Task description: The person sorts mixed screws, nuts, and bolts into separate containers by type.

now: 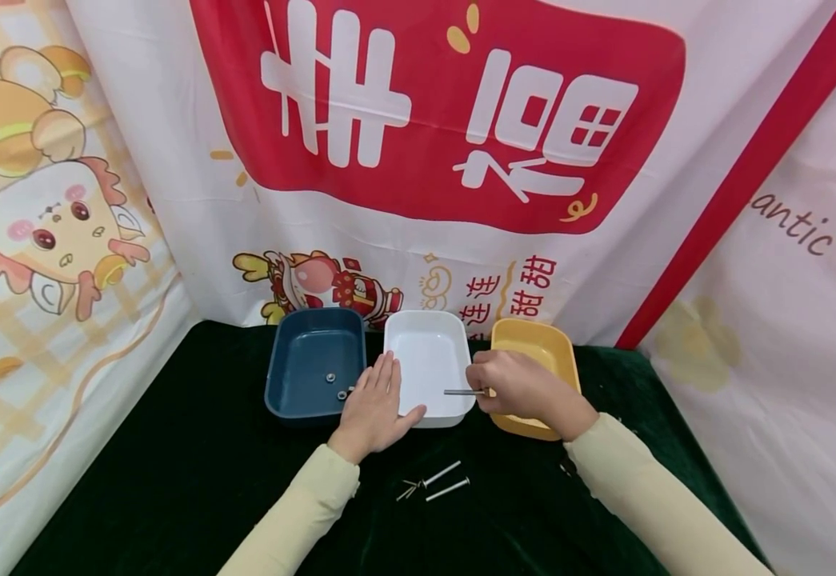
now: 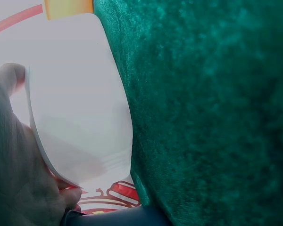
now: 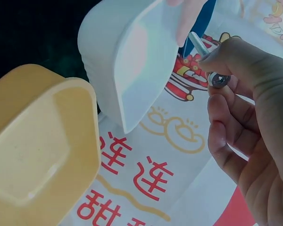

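My right hand [image 1: 518,386] is above the near left part of the yellow tray [image 1: 565,344]. It pinches a metal bolt [image 1: 463,392] between thumb and fingers, the shaft pointing left over the white tray [image 1: 432,336]. In the right wrist view the bolt's threaded shaft [image 3: 198,43] and round recessed head [image 3: 219,80] both show. My left hand [image 1: 373,408] rests on the left side of the white tray, fingers straight and thumb spread along its near edge. Small metal nuts [image 1: 330,377] lie in the blue tray [image 1: 277,352]; the left fingers partly cover that tray's right edge.
On the dark green cloth [image 1: 245,496] in front of the white tray lie two longer bolts [image 1: 448,490] and several thin screws [image 1: 408,490]. All three trays stand side by side before a printed fabric backdrop [image 1: 432,216].
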Demonstrator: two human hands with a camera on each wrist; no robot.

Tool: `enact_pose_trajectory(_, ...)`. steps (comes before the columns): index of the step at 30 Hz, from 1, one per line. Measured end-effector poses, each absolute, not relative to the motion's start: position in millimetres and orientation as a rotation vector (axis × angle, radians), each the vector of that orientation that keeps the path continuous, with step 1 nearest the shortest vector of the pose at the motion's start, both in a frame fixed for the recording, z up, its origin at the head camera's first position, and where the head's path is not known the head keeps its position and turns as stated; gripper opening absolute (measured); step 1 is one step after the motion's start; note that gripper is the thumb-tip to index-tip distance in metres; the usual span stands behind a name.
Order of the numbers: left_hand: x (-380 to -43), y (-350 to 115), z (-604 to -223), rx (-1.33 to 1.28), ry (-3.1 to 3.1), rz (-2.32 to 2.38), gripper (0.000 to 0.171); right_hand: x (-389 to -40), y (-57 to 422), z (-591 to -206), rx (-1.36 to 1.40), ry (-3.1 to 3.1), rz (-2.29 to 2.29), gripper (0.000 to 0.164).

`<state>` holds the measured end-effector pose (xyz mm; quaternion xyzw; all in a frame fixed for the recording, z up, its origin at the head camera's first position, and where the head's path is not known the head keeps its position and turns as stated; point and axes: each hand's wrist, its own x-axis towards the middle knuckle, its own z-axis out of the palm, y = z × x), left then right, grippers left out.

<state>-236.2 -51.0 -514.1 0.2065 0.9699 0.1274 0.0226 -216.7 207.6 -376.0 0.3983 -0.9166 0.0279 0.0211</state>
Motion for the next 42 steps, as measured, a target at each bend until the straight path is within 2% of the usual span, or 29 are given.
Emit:
enact_pose_trajectory(6,-236.1,-51.2,-516.6,0.649,3.015,0.401,0.103,-226.8,202.6,-376.9,1.198,-2.852,0.069,0.013)
enact_pose_trajectory(14,-239.2,-51.2,-520.2,0.649,3.015,0.363,0.105,-246.6,196.5,-385.5,1.142,-2.935,0.097,0.008)
enact_pose_trajectory(27,-235.0,-51.6,-515.3,0.675,3.035,0.431,0.099,-277.4,183.0,-421.0,1.023,-2.981,0.147,0.005)
enact_pose_trajectory(42,-236.7,-51.5,-518.0,0.660,3.031,0.400,0.101,-301.5,164.4,-456.0,0.880,-2.974,0.215,0.009)
